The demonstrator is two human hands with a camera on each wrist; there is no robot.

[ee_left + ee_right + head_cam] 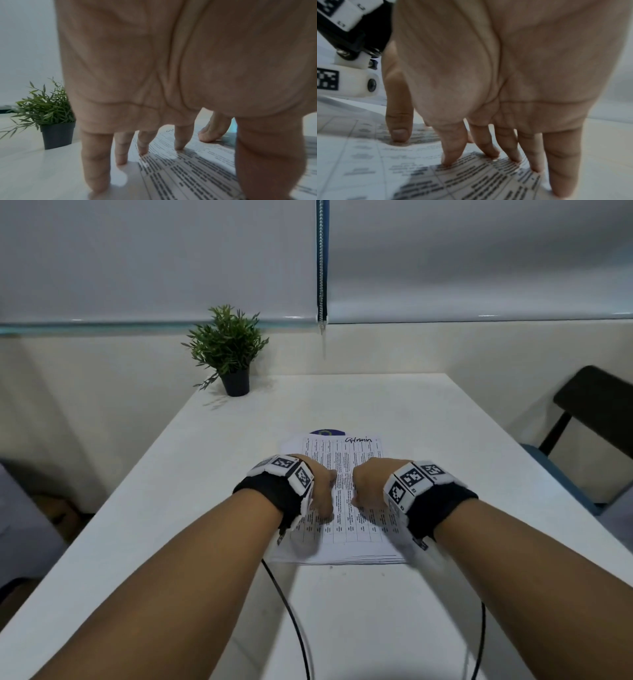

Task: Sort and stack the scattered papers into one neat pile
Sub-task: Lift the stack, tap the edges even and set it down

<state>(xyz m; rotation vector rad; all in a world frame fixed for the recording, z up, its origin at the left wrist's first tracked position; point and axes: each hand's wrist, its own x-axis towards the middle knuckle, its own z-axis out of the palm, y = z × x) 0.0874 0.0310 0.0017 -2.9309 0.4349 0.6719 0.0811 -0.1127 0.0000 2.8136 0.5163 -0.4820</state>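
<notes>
A pile of printed papers [342, 508] lies in the middle of the white table [171, 508]; the top sheet carries a text grid and a handwritten word at its far edge. My left hand [320, 491] stands on the pile's left side, its straight fingertips [178, 146] touching the top sheet [188, 169] and the table beside it. On the right side my right hand [368, 484] rests the same way, fingertips [448, 161] and thumb pressing the sheet [368, 155]. A dark blue round shape [327, 433] peeks out past the pile's far edge.
A small potted plant [229, 350] in a black pot stands at the table's far left corner, also in the left wrist view [49, 115]. A dark chair [589, 412] sits off the right edge. Two black cables [294, 621] run from my wrists over the near table.
</notes>
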